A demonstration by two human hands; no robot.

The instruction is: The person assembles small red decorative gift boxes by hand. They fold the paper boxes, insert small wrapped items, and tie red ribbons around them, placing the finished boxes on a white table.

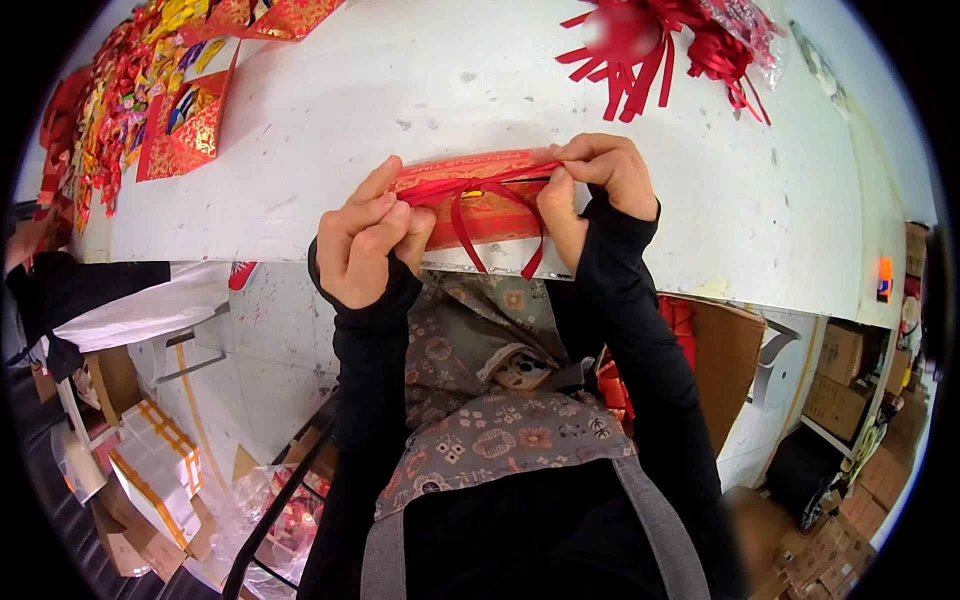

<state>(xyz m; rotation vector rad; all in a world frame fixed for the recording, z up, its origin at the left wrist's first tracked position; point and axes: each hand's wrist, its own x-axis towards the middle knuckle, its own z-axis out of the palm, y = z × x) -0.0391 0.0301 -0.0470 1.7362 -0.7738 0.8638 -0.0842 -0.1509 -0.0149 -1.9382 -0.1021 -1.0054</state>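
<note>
Two forearms in close-fitting black fabric sleeves reach up from the 6 o'clock edge, the left forearm pointing near 12 o'clock and the right forearm slanting toward 11. The bare left hand, at 10 o'clock of centre, has its index finger extended toward 1 o'clock, the other fingers curled in. Between 1 and 2 o'clock, the bare right hand bends its fingers toward 9, thumb pointing to 11, tips pinched together. The hands stand apart.
</note>
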